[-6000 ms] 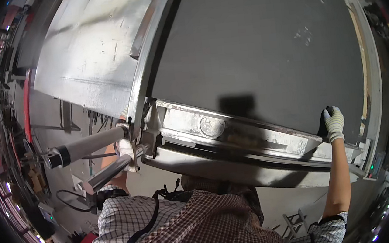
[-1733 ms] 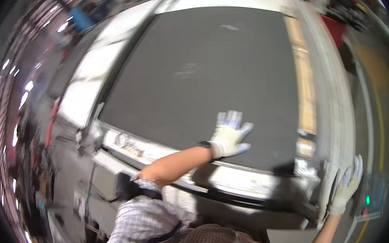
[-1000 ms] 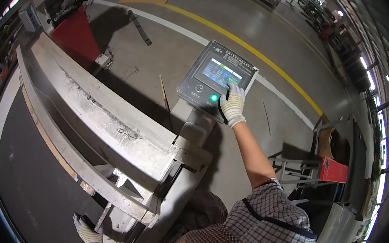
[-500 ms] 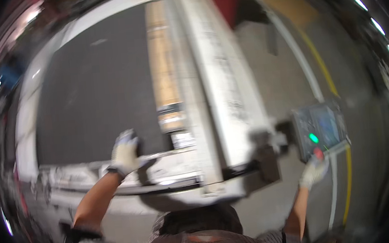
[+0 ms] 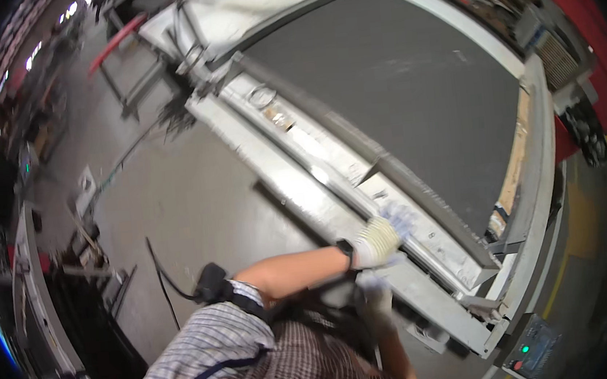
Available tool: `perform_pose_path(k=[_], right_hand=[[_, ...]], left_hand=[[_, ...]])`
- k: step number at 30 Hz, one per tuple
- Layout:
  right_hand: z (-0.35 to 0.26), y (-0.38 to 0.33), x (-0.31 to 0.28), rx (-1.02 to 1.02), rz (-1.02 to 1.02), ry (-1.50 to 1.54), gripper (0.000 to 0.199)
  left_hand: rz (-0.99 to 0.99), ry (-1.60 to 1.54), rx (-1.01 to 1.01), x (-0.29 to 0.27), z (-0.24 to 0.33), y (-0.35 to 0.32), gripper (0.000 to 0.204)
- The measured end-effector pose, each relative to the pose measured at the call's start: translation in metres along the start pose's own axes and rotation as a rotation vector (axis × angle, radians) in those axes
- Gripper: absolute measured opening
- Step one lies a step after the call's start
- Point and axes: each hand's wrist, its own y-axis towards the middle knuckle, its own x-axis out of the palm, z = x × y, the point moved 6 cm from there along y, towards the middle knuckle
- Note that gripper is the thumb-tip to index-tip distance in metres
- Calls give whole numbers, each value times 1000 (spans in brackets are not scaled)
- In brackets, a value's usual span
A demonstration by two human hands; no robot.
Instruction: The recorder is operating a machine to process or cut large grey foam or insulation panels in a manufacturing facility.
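My left hand (image 5: 382, 237), in a white glove with bluish fingertips and a dark band at the wrist, reaches over the near white rail (image 5: 311, 196) of a large machine bed. Its fingers look stretched out and somewhat blurred, with nothing seen in them. Close below it, my right hand (image 5: 374, 296), gloved too, is beside the rail and near my body. Motion smears its fingers, so its grip is unclear. Beyond the rail lies a wide dark grey flat surface (image 5: 403, 85), with a tan strip (image 5: 514, 158) along its right side.
A control box (image 5: 529, 349) with a green light stands at the lower right, off the bed's corner. A red-topped metal frame (image 5: 118, 43) is at the upper left. Another long rack (image 5: 35, 288) runs along the left. A black cable (image 5: 158, 276) hangs near my left elbow.
My view has swung left, so the bed now slants across the right. My right hand has left the control box and come in beside my left hand, which is now over the near rail.
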Motion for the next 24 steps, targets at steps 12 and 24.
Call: perform_pose_path(k=[12, 24], right_hand=[[-35, 217, 122, 318, -93, -818, 98], [-28, 341, 221, 583, -464, -36, 63]], left_hand=[[-321, -256, -989, 74, -249, -484, 50], [-156, -869, -1384, 111, -415, -647, 47]])
